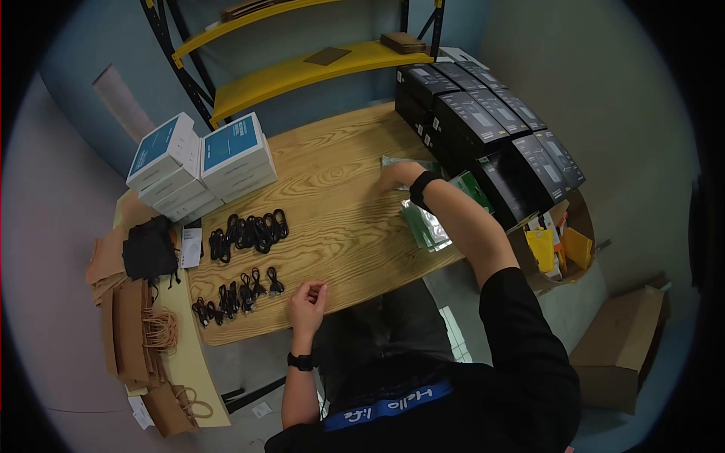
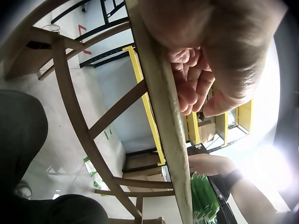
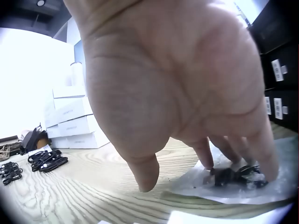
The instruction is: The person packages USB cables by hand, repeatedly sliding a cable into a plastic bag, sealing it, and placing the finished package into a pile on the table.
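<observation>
My right hand (image 1: 396, 177) reaches to the far right part of the wooden table. In the right wrist view its fingertips point down onto a clear plastic bag (image 3: 205, 190) with small black items (image 3: 224, 176) inside, the thumb apart from the fingers. Close beside that hand lie green and silver flat packets (image 1: 425, 228), which also show as a green stack (image 2: 204, 198) in the left wrist view. Near the table's front edge, my left hand (image 1: 308, 303) has loosely curled fingers and holds nothing. Two rows of coiled black cables (image 1: 249, 232) lie to its left.
Black boxes (image 1: 483, 113) are stacked at the right, white-and-blue boxes (image 1: 238, 155) at the back left. Paper bags (image 1: 124, 332) and a black pouch (image 1: 149, 251) lie on the left. A carton with yellow packets (image 1: 578, 245) stands right of the table. Yellow shelving (image 1: 287, 79) rises behind.
</observation>
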